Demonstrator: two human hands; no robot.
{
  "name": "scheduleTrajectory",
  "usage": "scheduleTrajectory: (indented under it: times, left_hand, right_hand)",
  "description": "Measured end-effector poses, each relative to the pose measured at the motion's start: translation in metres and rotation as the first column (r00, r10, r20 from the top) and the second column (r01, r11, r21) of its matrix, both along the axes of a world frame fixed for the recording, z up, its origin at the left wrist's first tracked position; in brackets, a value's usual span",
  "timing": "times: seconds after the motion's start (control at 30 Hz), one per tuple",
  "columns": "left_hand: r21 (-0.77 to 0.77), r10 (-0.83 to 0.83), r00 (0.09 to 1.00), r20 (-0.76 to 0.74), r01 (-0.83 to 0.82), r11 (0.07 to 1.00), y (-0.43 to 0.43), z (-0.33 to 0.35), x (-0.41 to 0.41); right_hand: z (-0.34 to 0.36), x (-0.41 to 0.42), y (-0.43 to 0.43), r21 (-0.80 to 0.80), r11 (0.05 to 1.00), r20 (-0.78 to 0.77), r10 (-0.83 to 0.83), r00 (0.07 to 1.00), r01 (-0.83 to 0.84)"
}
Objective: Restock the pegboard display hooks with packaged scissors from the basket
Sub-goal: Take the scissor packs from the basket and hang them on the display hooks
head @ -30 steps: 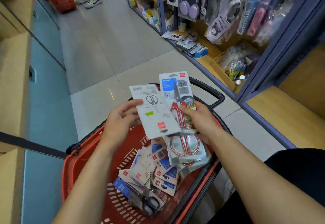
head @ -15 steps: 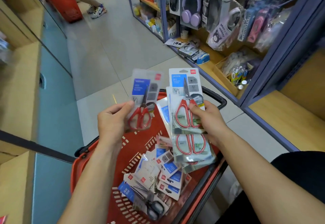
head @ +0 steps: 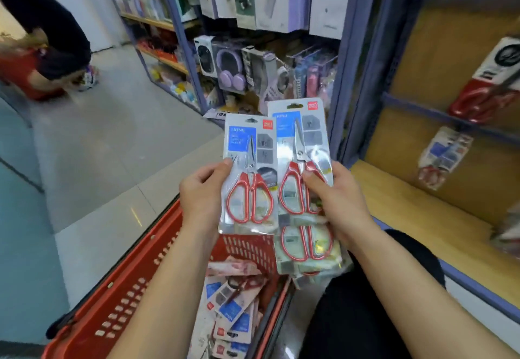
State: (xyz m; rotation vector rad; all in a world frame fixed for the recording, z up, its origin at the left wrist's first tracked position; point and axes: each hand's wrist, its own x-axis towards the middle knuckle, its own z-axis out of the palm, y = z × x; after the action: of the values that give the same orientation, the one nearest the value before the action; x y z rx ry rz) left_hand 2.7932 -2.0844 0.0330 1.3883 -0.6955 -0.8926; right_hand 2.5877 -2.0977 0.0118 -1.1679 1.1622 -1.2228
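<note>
Pegboard bay [head: 450, 57] at 2-3 o'clock of view: wood back panel, blue rails, a few scissor packs [head: 444, 156] already hung, blurred.

Red basket [head: 126, 296] at 7 o'clock, on the floor beside the person's knee. Loose packs [head: 233, 308] piled at its 3 o'clock end, overlapping, some face down.

Right stack [head: 302, 144] at centre, upright and face out: at least 2 packs, a lower one slid down under the top one. Exact count cannot be told.

Single pack [head: 249, 161] just at 9 o'clock of the stack, edges touching or nearly so, upright, above the basket.

Right hand [head: 334, 198] grips the stack from its 4 o'clock edge, thumb across the front over the red handles. Left hand [head: 201, 189] pinches the single pack at its 9 o'clock edge, thumb on the front.

Handling, judged: thin card plus clear blister, light, stiff enough to stand up from 1 edge grip, though the card would bend if squeezed hard. Glossy blisters look slippery on each other, so the stack may fan or shed a pack. Weight likely sits low, at the handles. Best hold is the card edge beside the handles, leaving the hang slot [head: 250, 120] at 12 o'clock free for the hook. Feed 1 pack at a time.
</note>
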Motion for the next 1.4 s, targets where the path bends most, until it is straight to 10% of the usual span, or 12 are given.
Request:
scheduleTrajectory:
  times: [0.5, 1.0, 1.4]
  left_hand:
    - [-0.113, -0.516, 0.821, 0.246, 0.553, 0.826, -0.079, 0.019, -0.237]
    - [0.317, -0.770, 0.584, 0.257, 0.701, 0.638, -0.190, -0.151, -0.286]
    - [0.361, -0.836, 0.535, 0.122, 0.761, 0.539, -0.259, -0.238, -0.379]
  right_hand:
    - [0.046, -0.263, 0.062, -0.179, 0.777, -0.186, -0.629, 0.754, 0.604]
    - [-0.169, -0.295, 0.045, 0.185, 0.712, -0.261, -0.629, 0.733, 0.677]
    - [-0.214, -0.326, 0.010, 0.265, 0.711, -0.205, -0.619, 0.758, 0.652]
